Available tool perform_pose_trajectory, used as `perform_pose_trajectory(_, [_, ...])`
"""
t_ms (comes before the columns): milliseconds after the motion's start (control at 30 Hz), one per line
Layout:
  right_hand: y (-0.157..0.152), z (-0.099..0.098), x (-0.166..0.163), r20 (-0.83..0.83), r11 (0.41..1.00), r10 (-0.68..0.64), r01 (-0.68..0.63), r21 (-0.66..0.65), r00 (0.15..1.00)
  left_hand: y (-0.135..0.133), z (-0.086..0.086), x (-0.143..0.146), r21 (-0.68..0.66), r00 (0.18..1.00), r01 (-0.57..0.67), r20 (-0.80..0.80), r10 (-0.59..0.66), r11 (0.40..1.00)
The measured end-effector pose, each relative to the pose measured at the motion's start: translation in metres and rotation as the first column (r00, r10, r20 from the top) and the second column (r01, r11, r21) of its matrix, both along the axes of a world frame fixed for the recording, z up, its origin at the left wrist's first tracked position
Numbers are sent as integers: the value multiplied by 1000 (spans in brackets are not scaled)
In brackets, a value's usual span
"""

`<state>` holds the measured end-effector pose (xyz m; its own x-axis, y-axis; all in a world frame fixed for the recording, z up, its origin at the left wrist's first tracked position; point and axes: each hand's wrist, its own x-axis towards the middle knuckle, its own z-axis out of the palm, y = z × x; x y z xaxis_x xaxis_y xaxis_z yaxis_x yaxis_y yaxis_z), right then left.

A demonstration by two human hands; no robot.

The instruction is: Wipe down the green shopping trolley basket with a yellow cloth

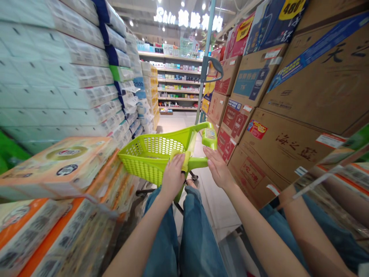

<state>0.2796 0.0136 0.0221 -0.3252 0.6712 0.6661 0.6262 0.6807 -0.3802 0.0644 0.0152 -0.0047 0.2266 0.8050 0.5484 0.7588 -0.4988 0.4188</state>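
A lime-green shopping basket cart [150, 169] with perforated sides stands in front of my knees, tilted a little to the left. My left hand [172, 173] presses a yellow cloth [186, 161] against the near rim, its fingers bent over the cloth. On the right, my right hand [218, 167] holds the corner of the cart's looped green handle [198, 162], fingertips lying along it. A small label [209, 133] sits on the handle's upper part. The undersides of both hands are hidden.
Stacked tissue packs [57, 80] rise on the left, with orange-trimmed packs [54, 161] nearer. Cardboard cartons [311, 80] wall the right side. A grey-blue pole with a hooked handle [213, 69] stands beyond the cart. Stocked shelves [178, 79] close the aisle. A reflective panel is at lower right.
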Motion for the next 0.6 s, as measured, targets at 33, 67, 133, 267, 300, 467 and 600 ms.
perform_pose_trajectory(33, [0, 0, 0, -2, 1000, -3, 3, 3, 1000, 5, -8, -16, -13, 999, -42, -9, 42, 999])
perform_pose_trajectory(67, [1, -1, 0, -5, 1000, -6, 6, 5, 1000, 11, -16, -33, -29, 995, -97, -24, 96, 995])
perform_pose_trajectory(133, [2, -2, -1, -13, 1000, -9, 9, 10, 1000, 22, -28, -64, -48, 978, -203, -58, 200, 978])
perform_pose_trajectory(267, [2, -3, -2, -36, 1000, -5, 6, 27, 999, 37, -32, -90, -72, 960, -273, -78, 268, 959])
perform_pose_trajectory(300, [2, -3, -3, -40, 1000, -6, 7, 28, 999, 37, -28, -84, -76, 963, -262, -80, 256, 962])
perform_pose_trajectory(467, [1, -2, -4, -42, 1000, -23, 24, 14, 999, 14, 15, -2, -41, 992, -82, -101, 77, 996])
perform_pose_trajectory(600, [1, -2, -3, -21, 1000, -24, 24, 1, 999, -11, 47, 52, 12, 982, 128, -141, -125, 992])
